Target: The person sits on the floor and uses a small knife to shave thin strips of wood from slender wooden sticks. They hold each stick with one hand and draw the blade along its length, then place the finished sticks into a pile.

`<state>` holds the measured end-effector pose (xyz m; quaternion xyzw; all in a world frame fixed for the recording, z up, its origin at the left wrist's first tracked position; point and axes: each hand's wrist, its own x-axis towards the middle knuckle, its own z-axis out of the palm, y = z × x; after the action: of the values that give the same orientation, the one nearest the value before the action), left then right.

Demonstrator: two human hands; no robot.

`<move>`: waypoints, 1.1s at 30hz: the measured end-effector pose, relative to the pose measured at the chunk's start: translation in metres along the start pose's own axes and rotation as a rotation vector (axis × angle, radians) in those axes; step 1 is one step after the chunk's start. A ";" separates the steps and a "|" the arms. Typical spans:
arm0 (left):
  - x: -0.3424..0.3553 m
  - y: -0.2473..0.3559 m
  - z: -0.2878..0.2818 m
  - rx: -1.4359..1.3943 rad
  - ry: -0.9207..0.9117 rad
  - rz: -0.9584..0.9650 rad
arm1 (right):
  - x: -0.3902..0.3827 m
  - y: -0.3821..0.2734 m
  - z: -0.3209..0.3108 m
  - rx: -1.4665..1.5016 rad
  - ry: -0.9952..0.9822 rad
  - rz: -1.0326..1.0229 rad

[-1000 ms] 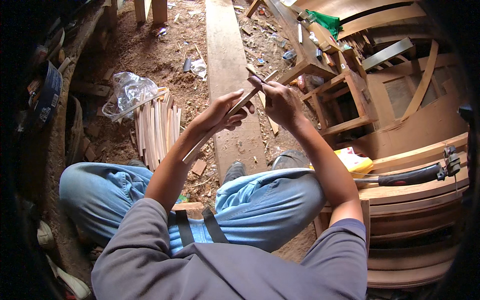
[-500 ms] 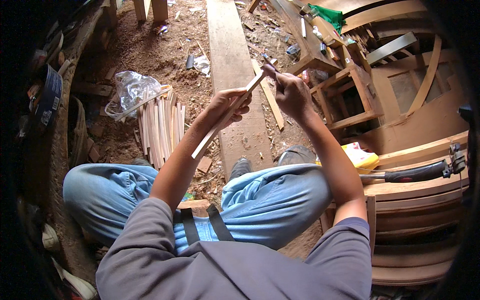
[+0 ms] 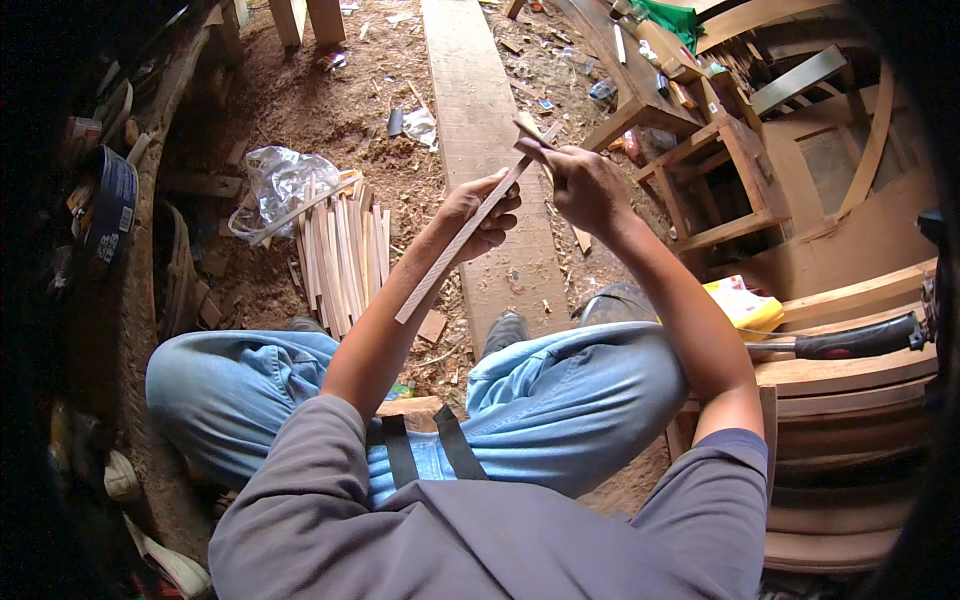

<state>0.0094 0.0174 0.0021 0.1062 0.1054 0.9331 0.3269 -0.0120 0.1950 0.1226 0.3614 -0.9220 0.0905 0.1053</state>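
Note:
A thin wooden strip (image 3: 447,262) slants from beside my left forearm up toward my right hand. My left hand (image 3: 482,212) is closed around its middle, with the thumb along the top. At the strip's far end, my right hand (image 3: 590,187) pinches a small brown folded piece, which looks like sandpaper (image 3: 530,140), against the wood. The right fingertips are partly hidden behind the hand. Left of my hands, on the ground, lies a bundle of similar wooden strips (image 3: 343,255).
A long plank (image 3: 468,90) runs away from my feet over sawdust-covered ground. Clear plastic bag (image 3: 285,185) lies by the bundle. To the right are a wooden frame (image 3: 725,185), stacked curved boards (image 3: 850,390), a yellow packet (image 3: 750,308) and a black-handled tool (image 3: 855,340).
The strip has turned in my left hand, showing a darker face instead of the pale one. My right hand still holds the brown piece at its far end. The whole view has shifted slightly.

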 end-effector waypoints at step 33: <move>-0.002 0.001 0.017 0.129 0.224 0.035 | 0.004 -0.010 -0.004 0.059 -0.067 -0.026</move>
<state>0.0147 0.0176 0.0184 0.0238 0.1992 0.9360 0.2892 -0.0074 0.1864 0.1289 0.3789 -0.9173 0.1042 0.0648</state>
